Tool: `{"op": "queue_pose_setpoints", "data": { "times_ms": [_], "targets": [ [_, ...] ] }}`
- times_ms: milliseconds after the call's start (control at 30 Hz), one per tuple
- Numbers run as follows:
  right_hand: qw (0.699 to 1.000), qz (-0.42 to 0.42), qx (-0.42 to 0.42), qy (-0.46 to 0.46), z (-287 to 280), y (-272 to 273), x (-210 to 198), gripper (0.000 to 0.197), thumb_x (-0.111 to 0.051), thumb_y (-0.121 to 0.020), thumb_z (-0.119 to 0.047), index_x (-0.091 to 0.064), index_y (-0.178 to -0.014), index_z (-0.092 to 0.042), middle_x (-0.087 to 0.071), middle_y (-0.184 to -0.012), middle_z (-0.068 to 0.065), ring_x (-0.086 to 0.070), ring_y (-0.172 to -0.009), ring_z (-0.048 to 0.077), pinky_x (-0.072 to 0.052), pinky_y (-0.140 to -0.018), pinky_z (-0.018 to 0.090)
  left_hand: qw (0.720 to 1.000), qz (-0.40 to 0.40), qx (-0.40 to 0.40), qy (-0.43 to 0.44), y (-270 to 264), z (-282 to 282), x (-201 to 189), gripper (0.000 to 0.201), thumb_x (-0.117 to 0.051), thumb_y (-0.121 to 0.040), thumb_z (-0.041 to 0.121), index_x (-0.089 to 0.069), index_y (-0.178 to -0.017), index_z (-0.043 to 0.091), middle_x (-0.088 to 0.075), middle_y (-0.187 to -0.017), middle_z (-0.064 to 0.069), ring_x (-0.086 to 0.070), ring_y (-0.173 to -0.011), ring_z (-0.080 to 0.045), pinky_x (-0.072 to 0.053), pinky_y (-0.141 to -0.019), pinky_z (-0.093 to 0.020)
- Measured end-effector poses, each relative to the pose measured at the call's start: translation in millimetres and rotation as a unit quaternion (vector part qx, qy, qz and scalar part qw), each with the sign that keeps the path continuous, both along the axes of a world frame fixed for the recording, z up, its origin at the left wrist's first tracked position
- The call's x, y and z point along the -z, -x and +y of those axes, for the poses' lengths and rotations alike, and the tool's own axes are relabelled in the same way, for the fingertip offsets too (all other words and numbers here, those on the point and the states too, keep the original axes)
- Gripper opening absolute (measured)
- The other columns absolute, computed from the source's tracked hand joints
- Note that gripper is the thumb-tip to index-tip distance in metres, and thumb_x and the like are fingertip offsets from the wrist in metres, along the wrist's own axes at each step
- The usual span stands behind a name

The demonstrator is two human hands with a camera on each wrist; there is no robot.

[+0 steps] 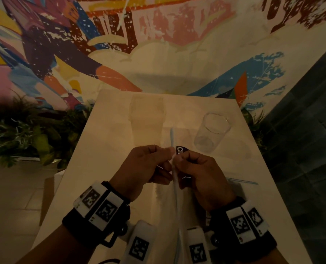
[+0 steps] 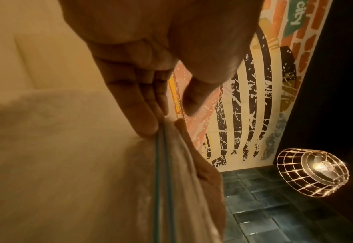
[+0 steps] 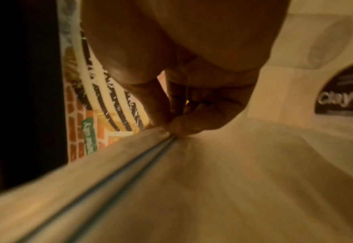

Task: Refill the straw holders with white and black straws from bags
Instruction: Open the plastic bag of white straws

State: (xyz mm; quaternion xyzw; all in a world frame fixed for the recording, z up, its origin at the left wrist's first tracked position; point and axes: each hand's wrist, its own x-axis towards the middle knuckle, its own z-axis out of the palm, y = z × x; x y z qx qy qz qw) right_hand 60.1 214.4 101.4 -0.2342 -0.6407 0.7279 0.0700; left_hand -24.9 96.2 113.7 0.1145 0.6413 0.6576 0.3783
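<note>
I hold a clear zip bag (image 1: 175, 189) upright over the table, and its blue zip strip (image 1: 174, 180) runs between my hands. My left hand (image 1: 166, 155) pinches the bag's top edge from the left. My right hand (image 1: 180, 160) pinches it from the right, thumb against fingers (image 3: 177, 126) at the strip (image 3: 130, 161). In the left wrist view my fingertips (image 2: 148, 126) lie on the strip (image 2: 161, 164). The bag's contents look pale and blurred. A short clear glass (image 1: 212, 130) stands at the right. A tall faint glass (image 1: 147, 121) stands further back.
A dark label (image 1: 180, 150) shows just beyond my hands. Another blue zip strip (image 1: 242, 181) lies on the pale table (image 1: 105, 149) to my right. Plants (image 1: 34, 134) border the table's left side, and a painted wall rises behind. Dark tiles (image 1: 301, 159) cover the right.
</note>
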Motion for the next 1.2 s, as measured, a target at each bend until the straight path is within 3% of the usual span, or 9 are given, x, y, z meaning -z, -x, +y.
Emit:
{"op": "queue_pose_setpoints", "data": {
  "times_ms": [67, 367, 633, 733, 800, 933, 1000, 1100, 1200],
  "targets": [
    [0.998, 0.014, -0.010, -0.059, 0, -1, -3, 0.012, -0.062, -0.087, -0.008, -0.069, -0.077, -0.006, -0.062, -0.058, 0.004, -0.053, -0.048, 0.013, -0.043, -0.045, 0.024, 0.999, 0.026, 0.014, 0.017, 0, 1, -2, 0.035, -0.068, -0.076, 0.035, -0.065, -0.083, 0.000, -0.066, -0.069, -0.013, -0.062, -0.056, -0.022, -0.053, -0.053, -0.027],
    [0.990, 0.011, -0.028, -0.139, 1, -2, -4, 0.015, -0.070, -0.081, -0.005, -0.067, -0.067, -0.010, -0.057, -0.045, -0.004, -0.047, -0.039, 0.002, -0.038, -0.042, 0.015, 0.999, 0.033, 0.003, 0.043, 5, 1, -1, 0.015, -0.061, -0.084, 0.006, -0.069, -0.075, -0.002, -0.066, -0.058, -0.012, -0.063, -0.048, -0.021, -0.054, -0.049, -0.027],
    [1.000, -0.014, 0.018, -0.011, 5, -2, -6, 0.020, -0.062, -0.087, -0.012, -0.067, -0.068, -0.011, -0.060, -0.060, 0.005, -0.050, -0.044, 0.014, -0.036, -0.040, 0.021, 0.997, 0.056, 0.040, 0.021, 3, -2, 1, 0.021, -0.053, -0.090, 0.009, -0.067, -0.076, 0.001, -0.065, -0.062, -0.010, -0.061, -0.052, -0.019, -0.052, -0.049, -0.024],
    [0.996, 0.002, 0.063, -0.064, 3, 2, -6, 0.018, -0.067, -0.085, -0.023, -0.066, -0.073, -0.010, -0.059, -0.059, 0.003, -0.050, -0.046, 0.014, -0.037, -0.040, 0.023, 0.992, 0.111, 0.045, 0.028, 0, -2, 2, 0.019, -0.055, -0.089, 0.007, -0.066, -0.075, 0.002, -0.064, -0.055, -0.003, -0.061, -0.052, -0.018, -0.052, -0.050, -0.025],
    [0.992, 0.014, 0.073, -0.106, 2, 6, -5, 0.014, -0.065, -0.087, -0.016, -0.067, -0.075, -0.008, -0.059, -0.056, 0.004, -0.050, -0.044, 0.013, -0.039, -0.040, 0.023, 0.991, 0.125, 0.043, 0.022, -2, -1, 3, 0.018, -0.055, -0.089, 0.006, -0.066, -0.076, -0.001, -0.065, -0.056, -0.005, -0.061, -0.052, -0.019, -0.053, -0.051, -0.026],
    [0.996, -0.005, 0.087, 0.005, 2, 12, 2, 0.020, -0.057, -0.091, -0.010, -0.063, -0.072, -0.007, -0.055, -0.057, 0.010, -0.049, -0.045, 0.018, -0.041, -0.041, 0.023, 0.999, 0.032, 0.001, -0.007, -2, 0, 4, 0.020, -0.051, -0.090, 0.004, -0.063, -0.074, -0.001, -0.065, -0.064, -0.016, -0.063, -0.055, -0.027, -0.059, -0.058, -0.035],
    [0.998, -0.013, 0.056, 0.006, -2, 12, 4, 0.021, -0.054, -0.094, -0.016, -0.063, -0.080, -0.004, -0.058, -0.064, 0.013, -0.052, -0.048, 0.020, -0.043, -0.042, 0.024, 1.000, 0.017, 0.008, -0.013, -3, -1, 3, 0.021, -0.055, -0.089, 0.015, -0.060, -0.074, 0.001, -0.065, -0.068, -0.018, -0.065, -0.056, -0.030, -0.058, -0.058, -0.037],
    [0.998, -0.005, 0.014, -0.062, -6, 11, 7, 0.028, -0.051, -0.096, -0.021, -0.061, -0.091, 0.004, -0.061, -0.068, 0.016, -0.054, -0.052, 0.024, -0.044, -0.043, 0.025, 0.994, 0.095, 0.041, 0.032, -3, 1, 3, 0.036, -0.057, -0.083, 0.041, -0.057, -0.075, 0.006, -0.067, -0.068, -0.020, -0.067, -0.059, -0.036, -0.055, -0.054, -0.034],
    [1.000, 0.004, 0.025, 0.012, -5, 15, 11, 0.024, -0.049, -0.096, -0.018, -0.058, -0.096, 0.004, -0.059, -0.076, 0.022, -0.054, -0.063, 0.030, -0.046, -0.052, 0.030, 0.994, 0.107, 0.000, 0.001, 3, 5, 11, 0.034, -0.048, -0.094, 0.023, -0.057, -0.069, 0.002, -0.063, -0.055, -0.014, -0.062, -0.045, -0.028, -0.051, -0.045, -0.029]
  ]
}}
